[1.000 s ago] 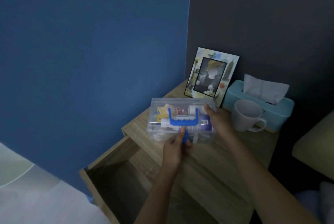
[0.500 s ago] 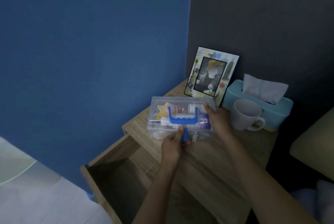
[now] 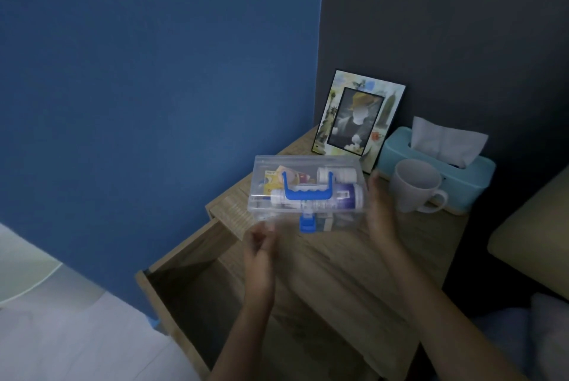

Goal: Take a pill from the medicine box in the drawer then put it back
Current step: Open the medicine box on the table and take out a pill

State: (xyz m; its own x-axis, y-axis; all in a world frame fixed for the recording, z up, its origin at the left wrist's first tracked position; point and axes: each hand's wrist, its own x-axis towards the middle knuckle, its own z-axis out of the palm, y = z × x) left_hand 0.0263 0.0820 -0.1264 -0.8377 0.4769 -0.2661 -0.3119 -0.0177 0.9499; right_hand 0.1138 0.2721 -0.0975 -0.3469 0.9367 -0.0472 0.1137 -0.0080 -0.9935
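Observation:
A clear plastic medicine box [image 3: 308,179] with a blue handle [image 3: 308,193] sits on the wooden nightstand [image 3: 354,273]; bottles and packets show through its lid. Its blue latch [image 3: 307,223] hangs at the front edge. My right hand [image 3: 380,211] grips the box's right end. My left hand [image 3: 261,246] is blurred at the box's front left corner; whether it grips is unclear. The drawer [image 3: 197,297] below stands pulled out, dark inside.
Behind the box stand a photo frame [image 3: 357,122], a teal tissue box [image 3: 437,171] and a white mug [image 3: 415,188], the mug close to my right hand. A blue wall runs along the left. A beige cushion [image 3: 529,233] lies at the right.
My left hand has left the blue latch and slid left to the box's front left corner. The latch now hangs free. My right hand stays on the right end.

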